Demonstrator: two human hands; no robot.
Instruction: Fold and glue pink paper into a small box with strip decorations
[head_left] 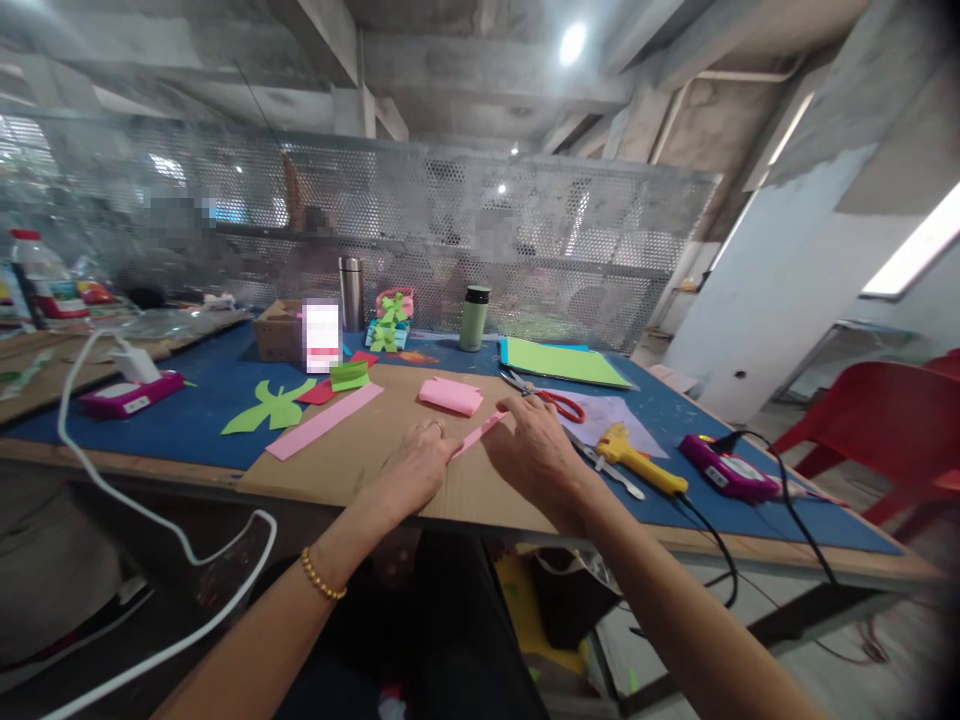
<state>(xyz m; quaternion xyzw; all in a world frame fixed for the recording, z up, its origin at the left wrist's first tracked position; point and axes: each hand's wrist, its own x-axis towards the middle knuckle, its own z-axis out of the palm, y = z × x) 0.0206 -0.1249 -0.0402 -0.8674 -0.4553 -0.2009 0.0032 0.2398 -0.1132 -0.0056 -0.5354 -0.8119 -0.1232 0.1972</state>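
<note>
Between my hands a narrow pink paper strip (480, 434) stretches at a slant over a brown cardboard sheet (360, 462). The fingers of my left hand (418, 463) are closed on its near left end. My right hand (534, 447) has its fingers closed at the far right end, with the fingertips partly hidden. Just beyond the strip lies a folded pink paper piece (450, 395). A longer, wider pink strip (326, 422) rests on the cardboard to the left. Red-handled scissors (562, 404) lie just past my right hand.
A yellow glue gun (641, 463) and a purple power socket (727, 468) with cables lie right. Green paper sheets (566, 362), a green tumbler (473, 318) and a steel flask (351, 293) stand behind. Left are a green leaf cutout (270, 407) and a white cable (161, 508).
</note>
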